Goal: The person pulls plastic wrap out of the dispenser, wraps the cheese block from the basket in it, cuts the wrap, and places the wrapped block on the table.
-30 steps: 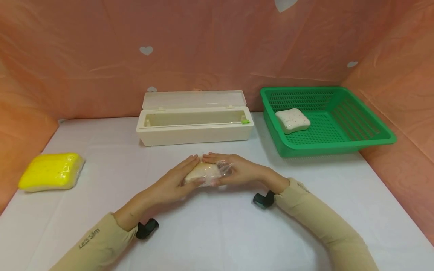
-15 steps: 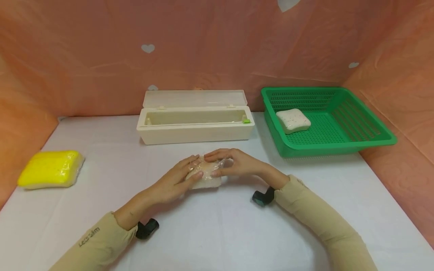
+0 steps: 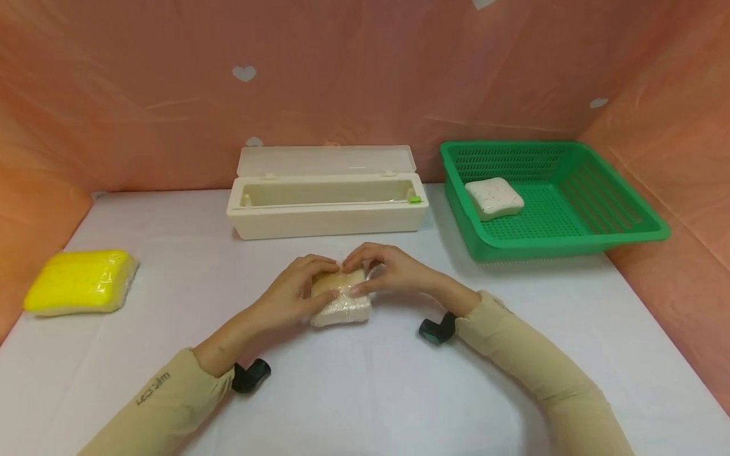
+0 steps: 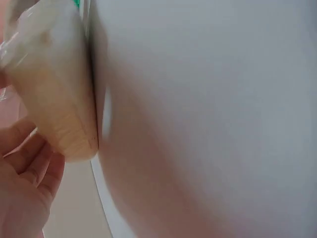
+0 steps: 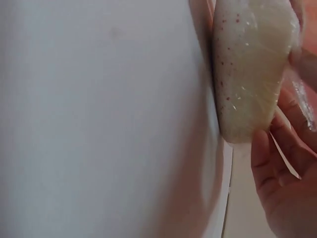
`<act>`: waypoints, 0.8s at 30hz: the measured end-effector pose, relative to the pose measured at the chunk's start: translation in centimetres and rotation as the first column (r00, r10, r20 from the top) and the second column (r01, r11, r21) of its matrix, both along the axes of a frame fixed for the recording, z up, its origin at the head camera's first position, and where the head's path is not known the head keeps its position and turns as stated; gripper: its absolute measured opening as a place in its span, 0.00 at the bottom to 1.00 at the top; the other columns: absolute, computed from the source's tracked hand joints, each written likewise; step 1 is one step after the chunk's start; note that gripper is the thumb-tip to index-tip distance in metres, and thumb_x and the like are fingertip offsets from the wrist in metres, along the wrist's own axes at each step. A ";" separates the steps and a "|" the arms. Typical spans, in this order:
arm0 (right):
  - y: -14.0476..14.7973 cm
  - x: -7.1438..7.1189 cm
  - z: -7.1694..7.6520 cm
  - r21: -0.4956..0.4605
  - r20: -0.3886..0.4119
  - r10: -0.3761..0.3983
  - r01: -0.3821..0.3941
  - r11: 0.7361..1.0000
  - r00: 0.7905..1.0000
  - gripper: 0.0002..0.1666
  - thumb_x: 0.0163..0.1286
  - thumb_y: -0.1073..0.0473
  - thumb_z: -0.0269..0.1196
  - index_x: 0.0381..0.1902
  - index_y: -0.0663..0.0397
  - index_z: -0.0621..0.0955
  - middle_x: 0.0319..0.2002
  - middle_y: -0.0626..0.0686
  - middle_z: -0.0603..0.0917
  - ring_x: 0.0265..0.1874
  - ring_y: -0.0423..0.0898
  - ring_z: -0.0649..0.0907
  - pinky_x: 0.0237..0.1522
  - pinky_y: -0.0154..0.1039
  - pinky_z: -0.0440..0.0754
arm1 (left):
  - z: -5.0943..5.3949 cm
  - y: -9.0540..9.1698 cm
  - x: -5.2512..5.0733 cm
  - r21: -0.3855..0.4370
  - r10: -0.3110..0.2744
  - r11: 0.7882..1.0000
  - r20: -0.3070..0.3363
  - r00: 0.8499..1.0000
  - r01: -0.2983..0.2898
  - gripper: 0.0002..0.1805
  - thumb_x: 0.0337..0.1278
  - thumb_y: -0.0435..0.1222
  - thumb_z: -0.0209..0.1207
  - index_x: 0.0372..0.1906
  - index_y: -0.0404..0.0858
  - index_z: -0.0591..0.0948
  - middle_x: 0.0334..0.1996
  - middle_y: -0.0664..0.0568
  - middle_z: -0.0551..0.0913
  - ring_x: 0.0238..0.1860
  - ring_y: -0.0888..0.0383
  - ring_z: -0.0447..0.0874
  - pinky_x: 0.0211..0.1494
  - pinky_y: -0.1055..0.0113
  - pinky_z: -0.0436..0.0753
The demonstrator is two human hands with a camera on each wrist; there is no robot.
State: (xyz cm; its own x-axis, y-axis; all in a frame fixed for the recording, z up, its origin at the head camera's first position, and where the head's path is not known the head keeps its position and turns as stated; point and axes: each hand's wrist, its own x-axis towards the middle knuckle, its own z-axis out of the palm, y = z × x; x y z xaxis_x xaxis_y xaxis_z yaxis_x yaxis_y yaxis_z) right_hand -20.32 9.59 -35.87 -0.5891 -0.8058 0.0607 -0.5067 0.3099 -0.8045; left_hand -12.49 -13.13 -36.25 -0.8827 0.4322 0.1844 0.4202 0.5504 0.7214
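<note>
A pale sponge (image 3: 341, 310) wrapped in clear cling film rests on the table between both hands. My left hand (image 3: 291, 294) holds its left side, the thumb on top and the other fingers at the far left edge. My right hand (image 3: 393, 272) grips the right part, with thumb and fingers bent over the top. In the right wrist view, red specks mark the sponge (image 5: 247, 69), and a loose tail of film (image 5: 303, 101) hangs by the fingers. The left wrist view shows fingertips against the end of the sponge (image 4: 59, 99).
Behind the hands stands a long white cling film dispenser (image 3: 327, 221), its lid raised. A green basket (image 3: 570, 242) at the right holds a white speckled sponge (image 3: 495, 197). To the left lies a yellow sponge (image 3: 80, 282) in clear film.
The sponge has tilted between the hands, showing more of its near side. Film once bunched at the right hand now lies more over the top. Both hands' fingers have bent inward there.
</note>
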 end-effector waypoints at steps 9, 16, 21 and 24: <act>-0.9 0.1 0.0 -0.003 -0.070 -0.015 0.014 1.000 0.997 0.15 0.54 0.60 0.73 0.39 0.53 0.83 0.43 0.49 0.82 0.44 0.42 0.76 0.46 0.34 0.75 | -0.1 0.2 0.0 0.036 0.005 0.999 -0.064 0.998 -0.003 0.18 0.55 0.29 0.62 0.53 0.33 0.78 0.52 0.44 0.78 0.56 0.44 0.72 0.59 0.46 0.71; -1.0 -0.3 0.1 -0.014 -0.070 -0.016 0.015 1.000 0.997 0.10 0.59 0.62 0.70 0.39 0.56 0.83 0.43 0.52 0.82 0.45 0.43 0.77 0.45 0.34 0.76 | 0.0 0.4 -0.2 0.080 0.041 0.996 -0.024 0.999 -0.039 0.16 0.56 0.24 0.58 0.51 0.33 0.79 0.50 0.44 0.79 0.57 0.43 0.72 0.61 0.44 0.70; -0.2 -0.5 -0.1 -0.054 -0.034 0.026 -0.028 0.998 0.999 0.14 0.65 0.66 0.63 0.48 0.62 0.79 0.47 0.56 0.83 0.52 0.49 0.77 0.52 0.41 0.78 | 0.2 0.2 -0.1 0.055 0.060 0.997 0.001 0.998 -0.060 0.15 0.61 0.25 0.54 0.52 0.33 0.79 0.53 0.43 0.79 0.60 0.43 0.72 0.63 0.45 0.70; 0.5 -0.8 -0.2 -0.052 0.025 0.072 -0.071 0.996 0.997 0.15 0.68 0.70 0.55 0.53 0.64 0.77 0.51 0.58 0.82 0.59 0.52 0.75 0.60 0.45 0.74 | 0.2 0.2 0.4 0.037 0.072 0.997 -0.007 0.997 -0.072 0.14 0.63 0.26 0.53 0.52 0.33 0.78 0.55 0.43 0.79 0.61 0.44 0.73 0.63 0.46 0.71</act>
State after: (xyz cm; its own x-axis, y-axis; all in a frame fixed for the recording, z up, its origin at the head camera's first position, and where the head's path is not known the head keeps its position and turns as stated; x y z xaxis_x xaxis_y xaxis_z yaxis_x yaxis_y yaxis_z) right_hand -21.14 10.10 -36.10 -0.5320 -0.8422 0.0879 -0.5040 0.2315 -0.8321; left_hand -12.14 -12.90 -36.03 -0.9097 0.3604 0.2064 0.3865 0.5530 0.7381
